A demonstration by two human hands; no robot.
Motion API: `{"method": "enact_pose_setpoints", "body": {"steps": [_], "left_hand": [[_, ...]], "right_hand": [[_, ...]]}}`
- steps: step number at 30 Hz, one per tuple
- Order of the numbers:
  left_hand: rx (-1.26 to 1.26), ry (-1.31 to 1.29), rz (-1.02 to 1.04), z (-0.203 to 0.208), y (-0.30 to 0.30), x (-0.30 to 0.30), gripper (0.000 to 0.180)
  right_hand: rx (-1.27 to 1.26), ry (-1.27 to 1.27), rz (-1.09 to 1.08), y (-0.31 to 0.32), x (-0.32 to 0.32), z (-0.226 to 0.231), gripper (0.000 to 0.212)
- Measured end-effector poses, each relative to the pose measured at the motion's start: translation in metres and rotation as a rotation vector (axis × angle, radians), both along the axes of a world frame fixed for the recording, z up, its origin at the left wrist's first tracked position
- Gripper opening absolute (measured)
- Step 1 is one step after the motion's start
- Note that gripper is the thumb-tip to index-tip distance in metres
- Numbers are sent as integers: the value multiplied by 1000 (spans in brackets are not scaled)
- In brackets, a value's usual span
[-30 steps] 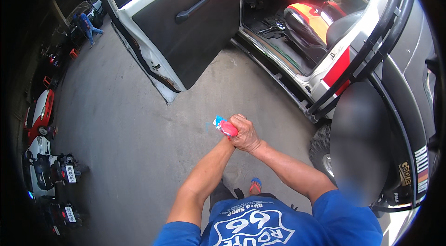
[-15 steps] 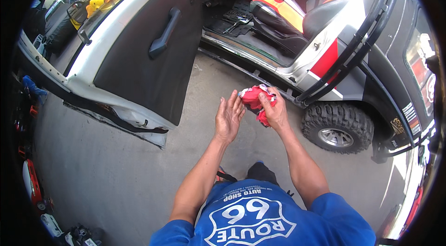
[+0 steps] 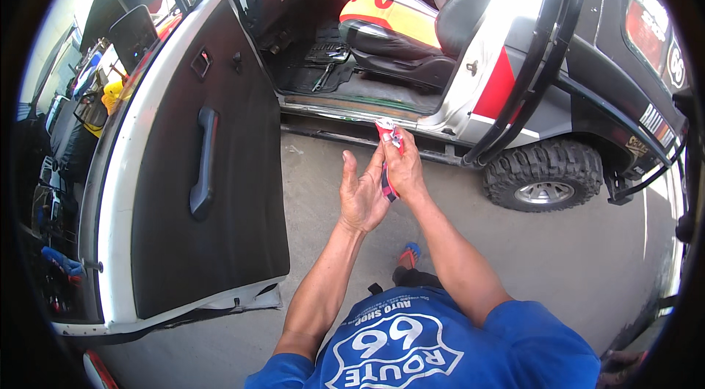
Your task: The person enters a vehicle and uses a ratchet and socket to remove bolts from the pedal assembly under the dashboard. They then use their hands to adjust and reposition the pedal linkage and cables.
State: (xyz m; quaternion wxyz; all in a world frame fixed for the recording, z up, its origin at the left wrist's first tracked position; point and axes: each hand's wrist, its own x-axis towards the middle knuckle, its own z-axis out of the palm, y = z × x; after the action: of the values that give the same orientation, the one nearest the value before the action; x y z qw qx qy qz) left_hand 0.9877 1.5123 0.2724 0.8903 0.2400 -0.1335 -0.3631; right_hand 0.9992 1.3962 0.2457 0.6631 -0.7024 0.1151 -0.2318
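Note:
A crumpled red cloth (image 3: 385,127) with white and dark patches is pressed between my hands, in front of the vehicle's doorway. My right hand (image 3: 405,171) is closed around it, fingers folded over the cloth, which pokes out above and below. My left hand (image 3: 363,200) lies against the cloth and the right fingers, palm turned up and thumb spread apart. Its fingertips are partly hidden behind the right hand. Both hands are over the concrete floor, just short of the door sill.
An open car door (image 3: 209,176) with a black panel stands at left. Behind the sill, tools (image 3: 327,55) lie on the floor mat beside an orange and black seat (image 3: 389,18). A knobby tire (image 3: 543,176) and black tube bars (image 3: 547,58) are at right.
My hands have come together, the left now touching the right and the cloth. The view has shifted, so the door looks nearer and more of the cabin shows. One sandaled foot has come into view.

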Motion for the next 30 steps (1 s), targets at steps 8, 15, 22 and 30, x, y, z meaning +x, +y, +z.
{"method": "enact_pose_setpoints", "body": {"steps": [8,15,22,30], "left_hand": [[-400,107,81,-62,-63,152,86],[-64,409,598,-67,-119,258,70],[-378,242,10,5,-218,259,71],[-295,-96,-366,68,-309,312,82]], "right_hand": [[450,96,158,-37,85,-31,52],[-178,387,63,-27,85,-4,47],[1183,-295,78,-95,154,10,67],[684,-64,-327,-17,145,24,69]]}}
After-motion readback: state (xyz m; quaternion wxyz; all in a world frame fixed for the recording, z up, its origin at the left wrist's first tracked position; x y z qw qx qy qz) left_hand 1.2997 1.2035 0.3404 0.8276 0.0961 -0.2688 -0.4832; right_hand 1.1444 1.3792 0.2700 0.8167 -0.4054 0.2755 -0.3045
